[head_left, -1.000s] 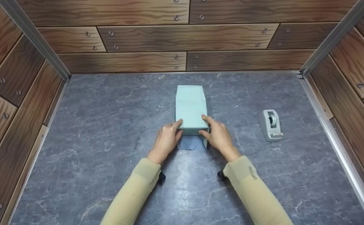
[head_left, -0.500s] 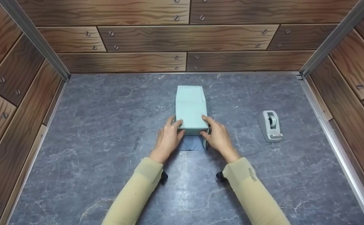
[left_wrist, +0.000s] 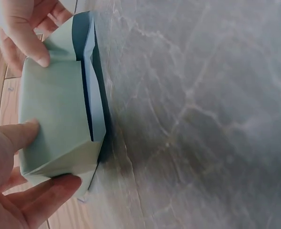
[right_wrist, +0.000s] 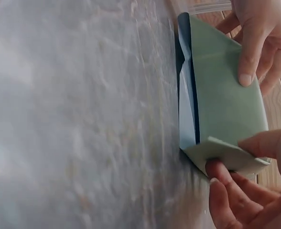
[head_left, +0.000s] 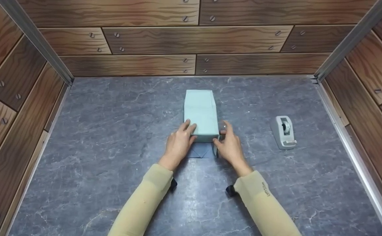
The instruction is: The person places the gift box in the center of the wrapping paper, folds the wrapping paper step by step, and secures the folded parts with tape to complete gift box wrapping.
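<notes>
A box wrapped in pale green paper lies on the table, its end towards me. Below that end, a flap of the paper shows its blue inner side. At the near left corner my left hand holds the box, thumb on the end face and fingers on the top and side. My right hand is at the near right corner, its index finger lifted off the box. In the right wrist view its thumb and fingers pinch the green side flap, which stands partly folded at the corner.
A grey tape dispenser with a roll in it stands to the right. The marbled table is bounded by wood-patterned walls at the back and both sides. Dark straps show at both wrists.
My right index finger has come off the box top and the hand has slid slightly down the right side. My left fingers have shifted a little to the right. The box stays put.
</notes>
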The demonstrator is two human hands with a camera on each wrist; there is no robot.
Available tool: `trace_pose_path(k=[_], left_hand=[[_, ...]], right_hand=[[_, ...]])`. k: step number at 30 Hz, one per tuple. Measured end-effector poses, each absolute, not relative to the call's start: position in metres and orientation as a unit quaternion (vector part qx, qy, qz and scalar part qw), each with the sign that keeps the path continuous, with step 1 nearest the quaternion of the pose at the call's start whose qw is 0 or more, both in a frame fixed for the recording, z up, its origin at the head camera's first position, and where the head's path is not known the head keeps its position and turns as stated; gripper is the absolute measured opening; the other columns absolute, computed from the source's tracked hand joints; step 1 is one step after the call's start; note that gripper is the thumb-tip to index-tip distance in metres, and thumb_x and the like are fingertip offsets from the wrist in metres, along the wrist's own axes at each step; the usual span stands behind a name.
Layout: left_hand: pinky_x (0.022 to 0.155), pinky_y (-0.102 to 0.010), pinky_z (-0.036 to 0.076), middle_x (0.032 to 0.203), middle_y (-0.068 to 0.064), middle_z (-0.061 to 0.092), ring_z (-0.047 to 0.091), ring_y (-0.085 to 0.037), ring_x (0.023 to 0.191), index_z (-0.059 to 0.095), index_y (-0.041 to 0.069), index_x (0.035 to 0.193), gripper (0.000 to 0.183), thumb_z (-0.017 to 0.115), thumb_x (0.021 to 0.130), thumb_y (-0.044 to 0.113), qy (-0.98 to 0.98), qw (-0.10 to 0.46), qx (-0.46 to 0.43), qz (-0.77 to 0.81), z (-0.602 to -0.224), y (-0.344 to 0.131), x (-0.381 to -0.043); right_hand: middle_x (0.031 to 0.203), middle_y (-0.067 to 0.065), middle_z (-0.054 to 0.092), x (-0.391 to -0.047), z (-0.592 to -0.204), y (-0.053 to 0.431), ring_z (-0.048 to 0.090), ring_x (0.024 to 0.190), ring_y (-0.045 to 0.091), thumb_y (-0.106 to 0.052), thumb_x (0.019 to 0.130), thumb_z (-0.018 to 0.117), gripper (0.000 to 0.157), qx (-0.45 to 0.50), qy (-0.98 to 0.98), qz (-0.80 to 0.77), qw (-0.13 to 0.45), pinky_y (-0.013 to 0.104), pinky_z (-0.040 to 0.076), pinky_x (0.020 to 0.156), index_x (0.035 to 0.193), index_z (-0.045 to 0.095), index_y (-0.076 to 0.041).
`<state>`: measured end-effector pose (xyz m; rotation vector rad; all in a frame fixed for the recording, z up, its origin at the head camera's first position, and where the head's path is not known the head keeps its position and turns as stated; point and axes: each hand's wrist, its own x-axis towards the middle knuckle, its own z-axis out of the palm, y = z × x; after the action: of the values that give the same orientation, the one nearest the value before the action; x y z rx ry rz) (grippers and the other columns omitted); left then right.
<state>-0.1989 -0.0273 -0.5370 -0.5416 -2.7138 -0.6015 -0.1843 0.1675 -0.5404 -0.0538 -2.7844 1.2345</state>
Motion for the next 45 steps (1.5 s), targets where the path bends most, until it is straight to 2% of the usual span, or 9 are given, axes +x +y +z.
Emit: trace_pose_path(k=[4,7,10,24,45], left_hand=[[0.063,-0.042,0.051,0.129,-0.011,0.049,0.062,-0.034,0.079,0.06,0.015,0.122,0.04,0.064,0.085,0.031,-0.946,0.164,-0.19,-0.204,-0.5371,-0.0276,-0.2002],[0.063,-0.042,0.051,0.13,-0.011,0.049,0.063,-0.034,0.08,0.061,0.015,0.122,0.04,0.064,0.085,0.031,-0.947,0.161,-0.191,-0.203,-0.5367,-0.0277,-0.2007],[0.064,-0.042,0.051,0.13,-0.011,0.049,0.063,-0.034,0.081,0.061,0.015,0.121,0.039,0.064,0.085,0.03,-0.947,0.155,-0.191,-0.208,-0.5358,-0.0278,-0.2004],[0.061,-0.041,0.051,0.131,-0.011,0.047,0.063,-0.032,0.081,0.06,0.015,0.123,0.041,0.064,0.085,0.029,-0.948,0.147,-0.191,-0.21,-0.5343,-0.0269,-0.2006],[0.065,-0.042,0.051,0.129,-0.011,0.049,0.063,-0.032,0.078,0.061,0.014,0.121,0.04,0.065,0.084,0.029,-0.946,0.161,-0.192,-0.207,-0.5364,-0.0267,-0.2005]], right_hand=[[0.098,0.013,0.062,-0.1792,-0.5408,0.1668,0.062,0.074,0.022,-0.016,0.081,0.067,0.038,-0.052,-0.901,0.427,0.061,0.038,0.05,0.064,0.113,0.052,-0.001],[0.087,0.01,0.063,-0.1772,-0.5405,0.1672,0.062,0.072,0.02,-0.017,0.08,0.068,0.019,-0.057,-0.902,0.421,0.078,0.037,0.05,0.065,0.093,0.061,-0.005],[0.081,0.007,0.064,-0.1775,-0.54,0.1679,0.062,0.069,0.019,-0.017,0.079,0.068,0.012,-0.058,-0.896,0.428,0.1,0.037,0.05,0.064,0.085,0.063,-0.008],[0.071,0.002,0.063,-0.1789,-0.5405,0.1683,0.06,0.059,0.015,-0.016,0.079,0.066,0.007,-0.046,-0.897,0.415,0.143,0.035,0.048,0.056,0.077,0.064,-0.01],[0.071,0.0,0.064,-0.1772,-0.5435,0.1672,0.06,0.062,0.015,-0.016,0.079,0.065,0.007,-0.049,-0.904,0.395,0.156,0.036,0.048,0.057,0.073,0.063,-0.014]])
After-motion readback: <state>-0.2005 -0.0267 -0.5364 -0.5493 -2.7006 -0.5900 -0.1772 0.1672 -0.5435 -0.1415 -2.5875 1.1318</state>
